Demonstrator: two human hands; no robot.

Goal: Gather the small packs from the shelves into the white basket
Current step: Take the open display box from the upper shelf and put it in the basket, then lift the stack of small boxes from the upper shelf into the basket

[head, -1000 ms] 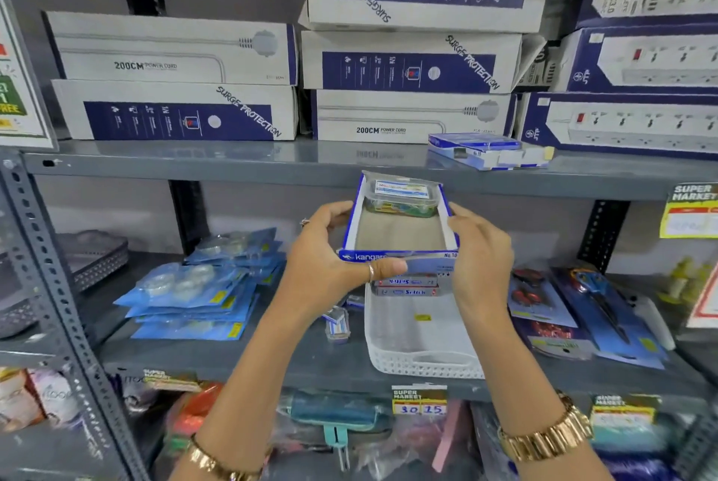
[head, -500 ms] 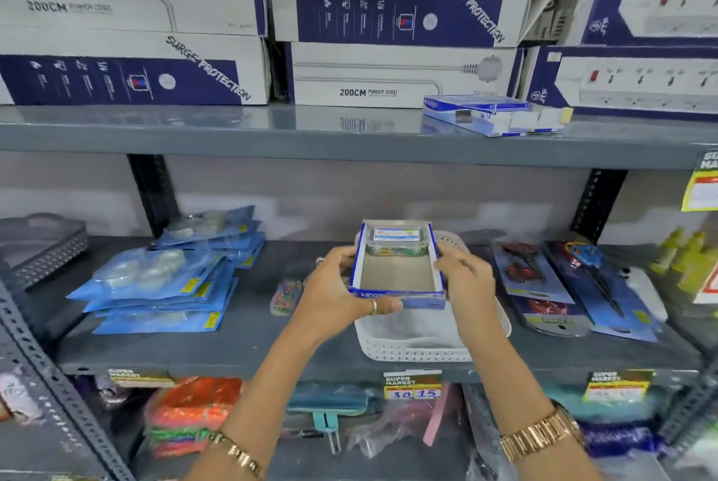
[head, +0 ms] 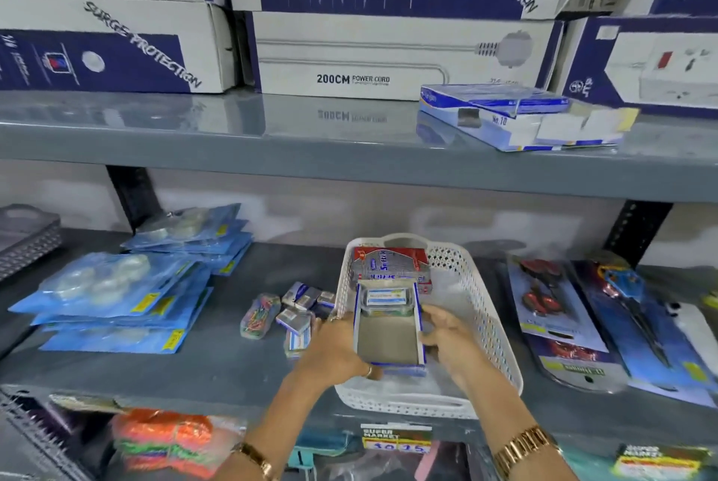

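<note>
A white perforated basket (head: 485,309) stands on the middle shelf. Both hands hold an open blue-and-white cardboard tray (head: 388,340) low inside it: my left hand (head: 334,348) grips the tray's left side, my right hand (head: 450,333) its right side. One small clear pack (head: 384,300) lies at the tray's far end. Red-and-silver packs (head: 390,265) sit at the back of the basket. Several small packs (head: 301,311) and a pack of coloured clips (head: 260,315) lie on the shelf left of the basket.
Blue blister packs (head: 116,298) are stacked at the left, scissors cards (head: 551,306) at the right. On the upper shelf rest a flat blue box (head: 516,115) and large surge-protector boxes (head: 388,53). A grey basket (head: 23,239) sits far left.
Both hands have lowered the cardboard tray from in front of the upper shelf down into the white basket. The view has tilted down and moved closer to the middle shelf.
</note>
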